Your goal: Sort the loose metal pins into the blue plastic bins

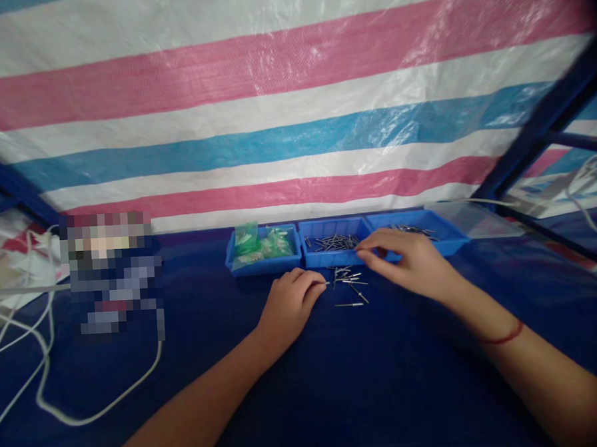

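Several blind rivets [350, 277] lie in a loose group on the dark blue table, with one rivet [350, 305] apart in front. At the left side of this group my left hand [291, 302] is closed in a pinch, and a thin pale end of a rivet [326, 284] shows at its fingertips. My right hand [414, 261] hovers by the front rim of the middle blue bin [323, 257], thumb and forefinger together. Whatever it may hold is too small to make out. More rivets [337, 242] fill the middle bin; the right hand partly covers the right-hand bin [452, 243], which also contains rivets.
A left blue bin [268, 266] holds green and clear plastic bags [246, 237]. White cables [88, 418] loop across the table's left side beside a blurred-out area. A striped sheet [274, 138] hangs behind, and a clear plastic sheet [483, 219] lies at the right.
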`<state>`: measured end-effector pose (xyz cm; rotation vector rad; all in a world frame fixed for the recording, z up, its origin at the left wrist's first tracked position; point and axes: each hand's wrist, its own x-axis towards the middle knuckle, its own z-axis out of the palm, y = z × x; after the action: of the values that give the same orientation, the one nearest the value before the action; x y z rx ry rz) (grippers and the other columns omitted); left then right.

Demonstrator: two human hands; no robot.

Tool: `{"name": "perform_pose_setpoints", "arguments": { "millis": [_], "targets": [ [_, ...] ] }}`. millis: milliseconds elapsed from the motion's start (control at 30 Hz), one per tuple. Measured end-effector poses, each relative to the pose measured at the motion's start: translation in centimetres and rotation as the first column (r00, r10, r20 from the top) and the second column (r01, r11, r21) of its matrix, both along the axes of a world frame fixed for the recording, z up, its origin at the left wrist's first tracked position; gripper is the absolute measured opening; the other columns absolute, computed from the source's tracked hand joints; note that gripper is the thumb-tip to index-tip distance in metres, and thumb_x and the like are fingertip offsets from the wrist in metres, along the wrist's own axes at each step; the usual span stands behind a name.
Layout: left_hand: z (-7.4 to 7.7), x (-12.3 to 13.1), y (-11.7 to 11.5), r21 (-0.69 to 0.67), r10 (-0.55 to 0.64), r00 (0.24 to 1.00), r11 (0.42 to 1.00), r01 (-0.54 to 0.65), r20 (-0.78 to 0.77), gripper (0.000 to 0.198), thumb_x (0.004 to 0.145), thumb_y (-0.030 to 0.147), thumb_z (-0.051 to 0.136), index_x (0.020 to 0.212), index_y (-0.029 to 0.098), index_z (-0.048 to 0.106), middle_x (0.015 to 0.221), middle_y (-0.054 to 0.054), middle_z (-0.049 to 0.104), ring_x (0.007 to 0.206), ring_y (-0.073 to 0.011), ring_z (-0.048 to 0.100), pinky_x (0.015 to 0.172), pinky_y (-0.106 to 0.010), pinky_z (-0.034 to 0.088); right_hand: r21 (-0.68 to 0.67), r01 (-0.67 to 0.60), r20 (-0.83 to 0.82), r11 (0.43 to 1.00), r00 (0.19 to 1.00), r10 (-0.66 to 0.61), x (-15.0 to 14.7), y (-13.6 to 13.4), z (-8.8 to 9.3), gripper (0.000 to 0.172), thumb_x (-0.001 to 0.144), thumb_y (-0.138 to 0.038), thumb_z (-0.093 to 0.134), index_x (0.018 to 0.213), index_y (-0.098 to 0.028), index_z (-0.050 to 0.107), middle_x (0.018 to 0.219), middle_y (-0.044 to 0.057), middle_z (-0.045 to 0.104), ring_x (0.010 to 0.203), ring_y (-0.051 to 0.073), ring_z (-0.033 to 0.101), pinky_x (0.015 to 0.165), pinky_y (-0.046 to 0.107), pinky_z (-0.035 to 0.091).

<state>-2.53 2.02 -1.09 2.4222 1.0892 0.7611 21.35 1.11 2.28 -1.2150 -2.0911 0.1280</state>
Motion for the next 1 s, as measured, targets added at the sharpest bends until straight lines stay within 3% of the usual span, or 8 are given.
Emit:
{"name": "perform_pose_setpoints", "arguments": {
  "millis": [100,167,500,667,1000],
  "targets": [
    [0.1,0.0,0.0,-0.048,-0.032,0.988,0.998,0.040,0.154,0.016,0.091,0.028,0.050,0.095,0.021,0.064,0.091,-0.003,0.064,0.087,-0.0171,0.059,0.080,-0.028,0.044,-0.104,-0.194,-0.024,0.975,0.981,0.193,-2.6,-0.8,-0.6,0.016,0.089,-0.031,0.054,0.094,-0.020,0.065,0.089,0.007,0.067,0.078,0.018,0.061,0.069,0.030,0.047],
    [0.1,0.1,-0.1,-0.070,-0.014,0.976,0.997,0.030,0.216,0.015,0.089,0.029,0.054,0.095,0.021,0.065,0.088,-0.003,0.065,0.083,-0.0165,0.060,0.077,-0.027,0.045,-0.141,-0.244,-0.056,0.959,0.970,0.238,-3.5,-1.0,-0.9,0.017,0.091,-0.028,0.050,0.092,-0.020,0.065,0.087,0.007,0.066,0.078,0.018,0.061,0.070,0.031,0.047],
    [-0.3,0.7,-0.3,-0.257,0.168,0.832,0.966,-0.032,0.529,0.022,0.081,0.029,0.063,0.101,0.019,0.063,0.086,-0.002,0.069,0.078,-0.0155,0.064,0.073,-0.025,0.049,-0.209,-0.242,-0.171,0.948,0.963,0.208,-4.6,-1.4,-1.2,0.009,0.086,-0.020,0.053,0.081,-0.019,0.061,0.072,0.001,0.059,0.062,0.012,0.053,0.058,0.025,0.042],
    [-0.3,0.8,-0.4,-0.263,0.171,0.829,0.964,-0.029,0.533,0.015,0.082,0.029,0.061,0.089,0.018,0.066,0.084,-0.003,0.068,0.075,-0.0145,0.062,0.069,-0.024,0.048,-0.231,-0.268,-0.194,0.935,0.955,0.226,-5.0,-1.6,-1.2,0.008,0.085,-0.019,0.054,0.081,-0.019,0.061,0.071,0.000,0.057,0.062,0.011,0.052,0.059,0.023,0.041],
    [0.0,0.7,-0.4,-0.258,0.142,0.853,0.966,-0.009,0.503,0.014,0.083,0.029,0.059,0.090,0.018,0.066,0.082,-0.002,0.068,0.074,-0.0143,0.061,0.069,-0.023,0.047,-0.254,-0.293,-0.244,0.922,0.942,0.232,-5.1,-1.5,-1.6,0.012,0.088,-0.021,0.052,0.085,-0.019,0.063,0.074,0.002,0.060,0.066,0.013,0.054,0.063,0.026,0.043]
  ]
}}
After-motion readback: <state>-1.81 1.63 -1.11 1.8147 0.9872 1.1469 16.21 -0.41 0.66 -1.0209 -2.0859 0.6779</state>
